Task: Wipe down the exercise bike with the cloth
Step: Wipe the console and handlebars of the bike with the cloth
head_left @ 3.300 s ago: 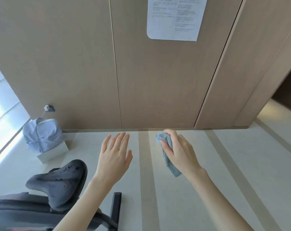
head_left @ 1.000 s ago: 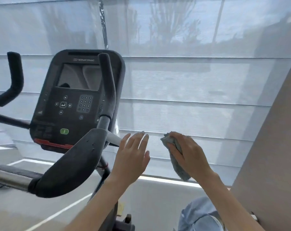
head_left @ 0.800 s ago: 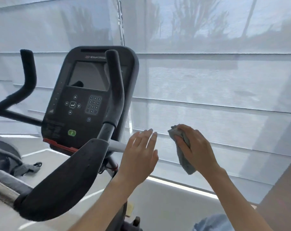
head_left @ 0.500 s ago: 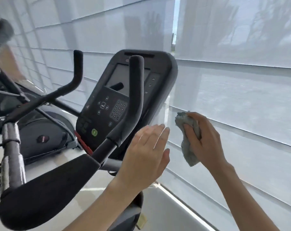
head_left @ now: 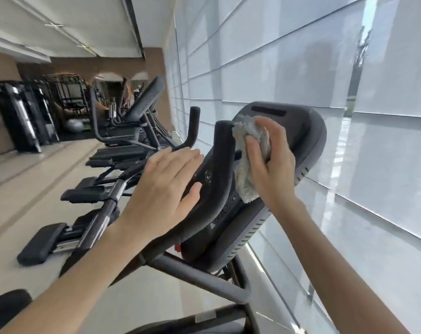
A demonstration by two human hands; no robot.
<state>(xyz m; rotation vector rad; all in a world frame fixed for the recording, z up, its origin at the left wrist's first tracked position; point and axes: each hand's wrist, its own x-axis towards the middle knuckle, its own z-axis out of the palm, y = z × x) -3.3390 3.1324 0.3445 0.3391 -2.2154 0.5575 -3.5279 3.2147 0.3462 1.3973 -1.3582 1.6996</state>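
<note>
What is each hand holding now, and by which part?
The right hand grips the grey cloth by its bunched upper part. The left hand, fingers straight, holds nothing.

- Pale blinds (head_left: pixel 301 68) covered the windows on the right.
- Other machines (head_left: pixel 144 104) stood in a row along the blinds.
- A grey ball (head_left: pixel 74 125) lay near a dark rack (head_left: pixel 23 114) at the far wall.
- The floor (head_left: pixel 35 169) was beige and striped.

No word, brand or number can be read. On the console (head_left: pixel 298 141) of the exercise bike (head_left: pixel 197 276), the small buttons (head_left: pixel 207 177) carry white symbols too blurred to read. Lower on the console, a white striped mark (head_left: pixel 212 225) is likewise illegible.
</note>
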